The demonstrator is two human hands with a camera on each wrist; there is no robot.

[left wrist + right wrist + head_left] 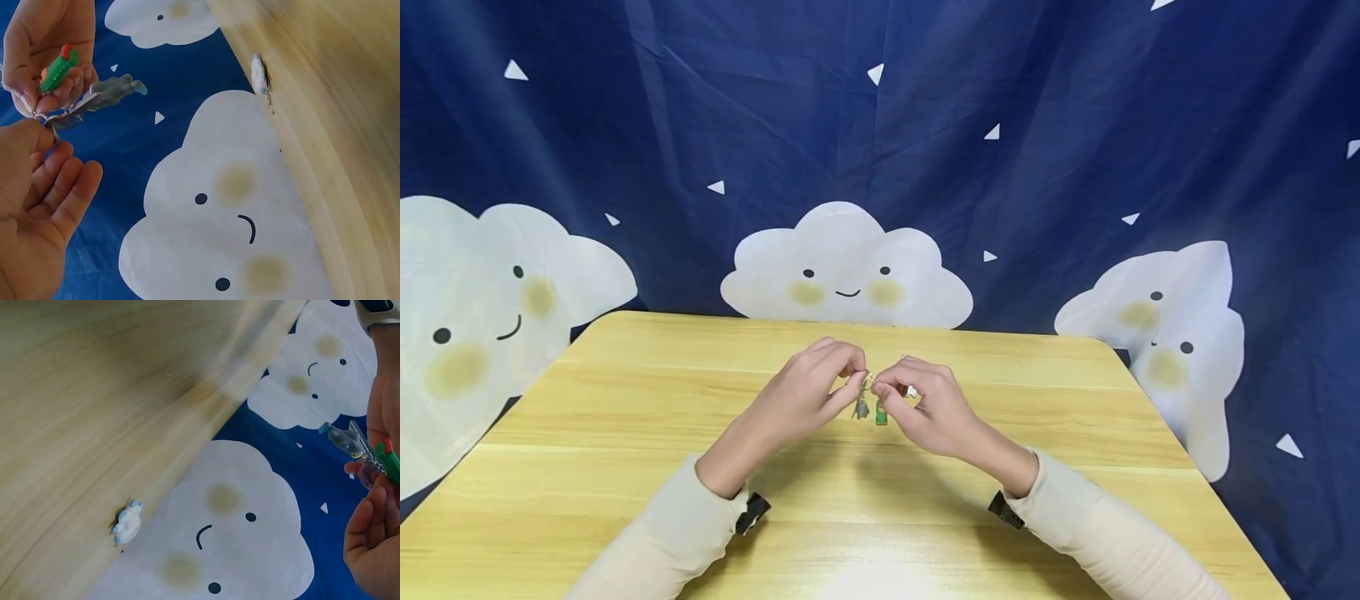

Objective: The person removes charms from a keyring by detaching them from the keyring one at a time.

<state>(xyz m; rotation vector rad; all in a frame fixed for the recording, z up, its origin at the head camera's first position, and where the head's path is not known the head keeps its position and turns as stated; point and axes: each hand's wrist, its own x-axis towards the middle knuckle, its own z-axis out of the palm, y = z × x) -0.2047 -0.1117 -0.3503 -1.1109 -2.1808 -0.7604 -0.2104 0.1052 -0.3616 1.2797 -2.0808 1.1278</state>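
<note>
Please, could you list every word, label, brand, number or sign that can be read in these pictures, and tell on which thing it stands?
There is no readable text.
Blue backdrop: only clouds and white triangles, no letters.
Green charm, grey charm, white charm: any marking is too small or blurred to read.
Black wrist straps: nothing legible.

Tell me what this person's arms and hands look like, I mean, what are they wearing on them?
Long, plain cream sleeves cover both arms: the left sleeve and right sleeve each end short of the hand. A small black piece shows beside the left cuff, and a similar one by the right. The left hand and right hand wear no gloves.
</note>
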